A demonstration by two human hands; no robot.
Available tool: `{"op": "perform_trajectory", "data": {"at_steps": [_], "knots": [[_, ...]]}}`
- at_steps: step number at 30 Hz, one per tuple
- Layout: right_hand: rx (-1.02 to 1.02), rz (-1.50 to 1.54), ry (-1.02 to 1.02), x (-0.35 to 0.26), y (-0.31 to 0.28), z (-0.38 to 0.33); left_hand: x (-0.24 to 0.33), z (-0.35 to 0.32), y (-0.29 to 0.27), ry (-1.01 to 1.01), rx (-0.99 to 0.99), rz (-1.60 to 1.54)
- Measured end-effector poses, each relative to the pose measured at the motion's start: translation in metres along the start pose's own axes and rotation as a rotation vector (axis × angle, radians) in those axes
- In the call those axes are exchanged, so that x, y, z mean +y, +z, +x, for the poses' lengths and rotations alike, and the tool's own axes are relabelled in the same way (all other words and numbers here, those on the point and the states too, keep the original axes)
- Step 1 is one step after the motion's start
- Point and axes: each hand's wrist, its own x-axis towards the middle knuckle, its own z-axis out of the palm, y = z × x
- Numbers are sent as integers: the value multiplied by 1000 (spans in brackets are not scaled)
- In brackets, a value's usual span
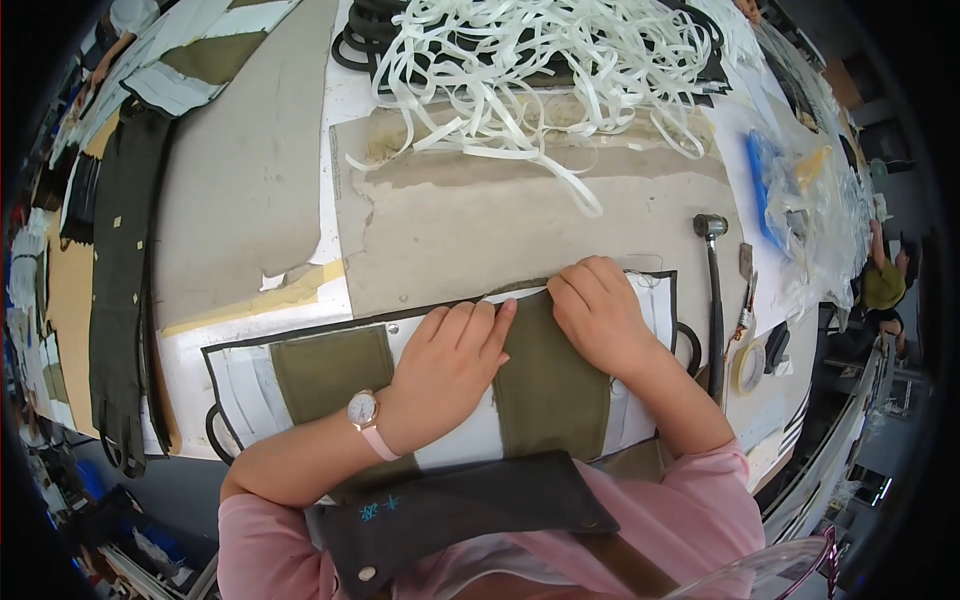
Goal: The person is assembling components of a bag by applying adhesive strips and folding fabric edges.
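Workbench (pixel 250 180): hands hide panel (pixel 550 380) seam.

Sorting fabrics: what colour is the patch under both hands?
Olive green patch, seen in the head view.

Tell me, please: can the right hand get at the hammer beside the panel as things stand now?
Probably yes. The hammer lies just right of the right hand, with only the edge of the fabric panel between them. The hand presses flat there and holds nothing.
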Motion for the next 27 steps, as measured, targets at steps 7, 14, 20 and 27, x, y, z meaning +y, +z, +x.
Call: {"op": "perform_trajectory", "data": {"at_steps": [7, 14, 20, 27], "knots": [[-40, 20, -35, -2, 1, 7, -5, 3, -2, -16, -24, -70], [-14, 155, 57, 3, 0, -5, -2, 1, -5, -12, -34, -68], [-46, 244, 146, 10, -9, -19, 0, -6, -8, -27, -71, -52], [-11, 233, 174, 12, -8, -18, -2, -4, -10, 3, -60, -45]]}}
